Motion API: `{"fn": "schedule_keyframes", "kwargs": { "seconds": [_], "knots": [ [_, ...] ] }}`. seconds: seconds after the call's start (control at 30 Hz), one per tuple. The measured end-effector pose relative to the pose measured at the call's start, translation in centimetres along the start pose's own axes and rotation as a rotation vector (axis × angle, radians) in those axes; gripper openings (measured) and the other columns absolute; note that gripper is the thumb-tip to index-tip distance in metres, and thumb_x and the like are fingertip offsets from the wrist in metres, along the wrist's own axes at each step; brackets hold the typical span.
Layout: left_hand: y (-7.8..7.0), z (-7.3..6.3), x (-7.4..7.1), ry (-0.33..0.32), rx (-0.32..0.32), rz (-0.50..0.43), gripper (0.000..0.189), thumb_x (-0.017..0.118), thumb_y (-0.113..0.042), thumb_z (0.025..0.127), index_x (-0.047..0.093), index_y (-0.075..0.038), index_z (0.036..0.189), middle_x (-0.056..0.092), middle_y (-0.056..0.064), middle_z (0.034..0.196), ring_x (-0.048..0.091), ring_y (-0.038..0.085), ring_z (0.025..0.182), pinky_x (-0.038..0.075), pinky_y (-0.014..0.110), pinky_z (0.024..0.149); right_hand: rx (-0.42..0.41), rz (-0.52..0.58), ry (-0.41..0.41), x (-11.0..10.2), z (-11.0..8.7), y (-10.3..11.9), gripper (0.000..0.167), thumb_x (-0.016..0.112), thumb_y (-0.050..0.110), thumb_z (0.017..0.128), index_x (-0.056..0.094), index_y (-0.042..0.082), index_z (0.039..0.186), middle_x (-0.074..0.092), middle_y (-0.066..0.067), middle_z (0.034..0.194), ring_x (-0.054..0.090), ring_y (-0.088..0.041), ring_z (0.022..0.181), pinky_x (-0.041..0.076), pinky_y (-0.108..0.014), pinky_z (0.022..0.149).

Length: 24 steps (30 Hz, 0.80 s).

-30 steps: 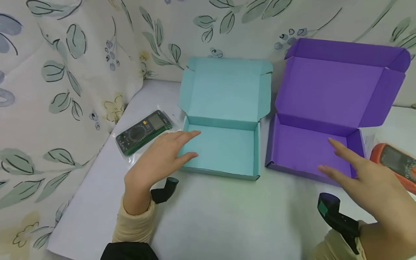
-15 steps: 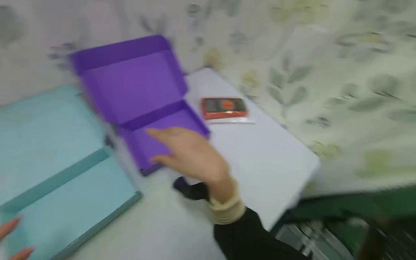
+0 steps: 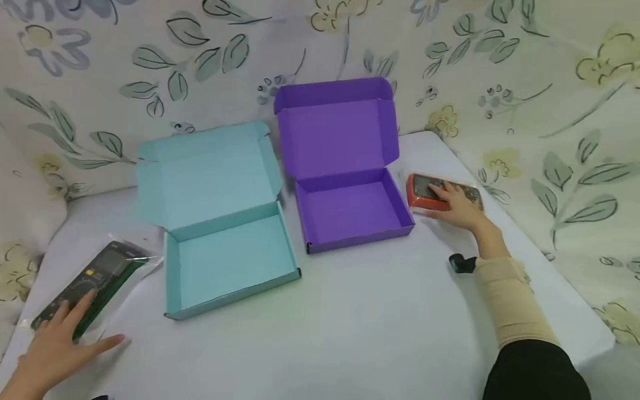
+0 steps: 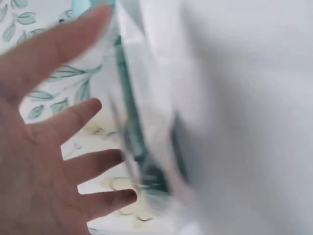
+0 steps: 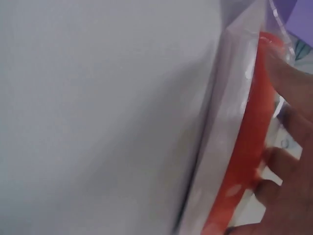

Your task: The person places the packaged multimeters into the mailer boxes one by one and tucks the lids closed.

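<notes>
At the left of the head view, a dark multimeter with a green edge (image 3: 107,258) lies in a clear plastic bag. My left hand (image 3: 52,355) spreads over its near end, fingertips on or just above it; contact is unclear. The left wrist view has the hand (image 4: 39,166) with fingers apart beside the blurred green-edged meter (image 4: 128,98). On the right, an orange multimeter (image 3: 420,194), also bagged, lies under my right hand (image 3: 462,211), whose fingers rest across its face. In the right wrist view the thumb touches the orange side (image 5: 249,127).
Between the meters stand two open cardboard boxes, a light teal one (image 3: 235,258) and a purple one (image 3: 350,214), lids tilted back. Nothing shows inside either. A white table (image 3: 340,328) lies under everything, with a floral-patterned curtain (image 3: 340,50) behind.
The head view has swung right and then partly back. My hands have moved apart from above the boxes, the left to the green-edged multimeter and the right to the orange one.
</notes>
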<state>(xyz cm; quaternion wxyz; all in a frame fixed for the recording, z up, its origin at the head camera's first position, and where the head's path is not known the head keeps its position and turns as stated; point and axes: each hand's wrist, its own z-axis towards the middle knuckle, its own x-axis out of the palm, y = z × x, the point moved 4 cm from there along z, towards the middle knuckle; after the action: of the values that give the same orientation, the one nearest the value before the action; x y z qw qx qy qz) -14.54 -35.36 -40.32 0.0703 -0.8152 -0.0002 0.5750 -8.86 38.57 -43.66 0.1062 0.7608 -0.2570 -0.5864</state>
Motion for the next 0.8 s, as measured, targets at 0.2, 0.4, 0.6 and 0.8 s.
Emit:
{"fn": "schedule_keyframes", "kwargs": {
  "seconds": [0.2,0.4,0.6,0.8],
  "knots": [
    [-1.4,1.2,1.4,0.039,0.136,-0.108,0.110,0.065,-0.055,0.087,-0.008,-0.003,0.152,0.002,0.056,0.137,0.016,0.079,0.113,0.024,0.085,0.081,-0.018,-0.029,-0.045,-1.6,-0.6,-3.0,0.070,0.049,0.044,0.100,0.023,0.006,0.153,0.002,-0.033,0.155,-0.002,-0.060,0.137,0.005,-0.081,0.097],
    [-3.3,1.8,1.1,-0.014,0.179,-0.128,0.110,0.073,-0.045,0.084,-0.002,-0.004,0.154,0.012,0.053,0.135,0.019,0.072,0.117,0.027,0.081,0.087,0.000,-0.033,-0.085,-2.4,-2.2,-4.8,0.068,0.050,0.042,0.100,0.026,0.005,0.152,0.005,-0.034,0.154,-0.001,-0.061,0.136,0.006,-0.082,0.095],
    [-3.9,2.3,0.8,-0.023,0.190,-0.149,0.102,0.074,-0.042,0.084,0.013,0.000,0.153,0.012,0.050,0.136,0.018,0.075,0.114,0.027,0.082,0.083,-0.005,-0.029,-0.126,-2.8,-3.5,-5.9,0.066,0.051,0.041,0.101,0.028,0.005,0.151,0.004,-0.032,0.154,-0.001,-0.061,0.136,0.009,-0.084,0.092],
    [-4.1,2.3,0.3,-0.039,0.197,-0.165,0.098,0.074,-0.040,0.084,0.016,0.000,0.152,0.011,0.046,0.138,0.018,0.071,0.115,0.027,0.081,0.080,-0.036,-0.031,-0.144,-2.9,-3.8,-6.5,0.065,0.051,0.039,0.101,0.029,0.003,0.151,0.005,-0.032,0.155,0.000,-0.061,0.136,0.011,-0.083,0.091]
  ]
}}
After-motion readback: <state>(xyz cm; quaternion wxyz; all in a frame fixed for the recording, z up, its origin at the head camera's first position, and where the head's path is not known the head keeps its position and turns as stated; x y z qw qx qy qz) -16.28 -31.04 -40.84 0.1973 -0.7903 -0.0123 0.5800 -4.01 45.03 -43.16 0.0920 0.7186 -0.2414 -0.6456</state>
